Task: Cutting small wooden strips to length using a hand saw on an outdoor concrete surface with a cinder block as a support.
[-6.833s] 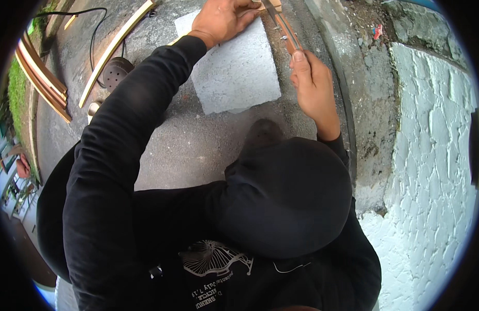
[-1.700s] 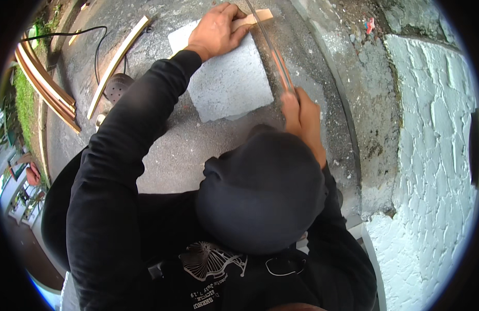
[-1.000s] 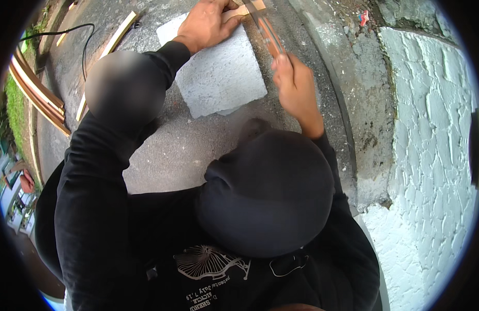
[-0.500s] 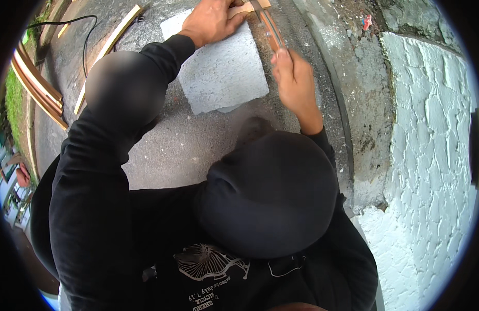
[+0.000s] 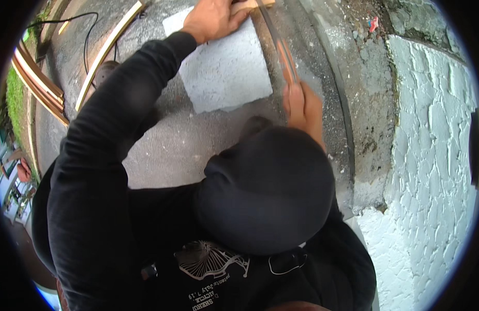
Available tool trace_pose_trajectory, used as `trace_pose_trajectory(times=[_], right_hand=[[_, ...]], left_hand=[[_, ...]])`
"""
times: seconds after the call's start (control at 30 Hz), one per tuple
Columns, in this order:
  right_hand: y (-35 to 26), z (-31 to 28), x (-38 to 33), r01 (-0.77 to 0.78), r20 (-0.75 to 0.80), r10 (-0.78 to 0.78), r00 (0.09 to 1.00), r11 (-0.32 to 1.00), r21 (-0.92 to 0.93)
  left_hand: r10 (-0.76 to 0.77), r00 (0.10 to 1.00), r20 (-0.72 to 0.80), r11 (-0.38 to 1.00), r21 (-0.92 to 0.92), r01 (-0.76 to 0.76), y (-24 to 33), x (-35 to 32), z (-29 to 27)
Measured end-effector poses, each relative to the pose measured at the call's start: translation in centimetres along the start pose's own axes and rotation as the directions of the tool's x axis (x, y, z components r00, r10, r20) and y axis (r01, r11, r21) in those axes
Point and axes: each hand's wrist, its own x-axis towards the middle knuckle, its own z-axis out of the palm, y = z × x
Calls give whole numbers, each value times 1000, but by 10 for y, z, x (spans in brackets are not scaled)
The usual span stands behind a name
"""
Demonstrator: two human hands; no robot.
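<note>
At the top edge my left hand (image 5: 211,20) is closed on a pale wooden strip (image 5: 243,6), holding it over the far end of a rough light grey slab (image 5: 226,75). My right hand (image 5: 303,103), to the right of the slab, is wrapped round the brown handle of a saw (image 5: 272,30). The saw's narrow blade, seen nearly edge-on and partly smeared by motion, reaches up and lies across the strip just right of my left hand. The strip's far side and the blade's far end are cut off by the picture's edge.
Several long wooden strips (image 5: 40,85) lie on the far left, and a single strip (image 5: 107,52) lies nearer the slab. A black cable (image 5: 86,39) runs beside it. A white textured wall (image 5: 431,145) stands to the right, behind a concrete kerb (image 5: 371,103). My knees flank the slab.
My right hand has pulled the saw back toward me, so more blade shows on the near side of the strip. My left hand stays on the strip, barely shifted.
</note>
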Motion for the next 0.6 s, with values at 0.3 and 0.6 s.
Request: trace_pose_trajectory(times=[0.3,0.6], right_hand=[[-12,12,59,115,31,-114,993,993,-34],[30,-22,-24,38,35,-39,999,999,30]], left_hand=[[-19,999,32,1000,18,18,12,13,-14],[66,996,-64,998,9,-65,-10,10,1]])
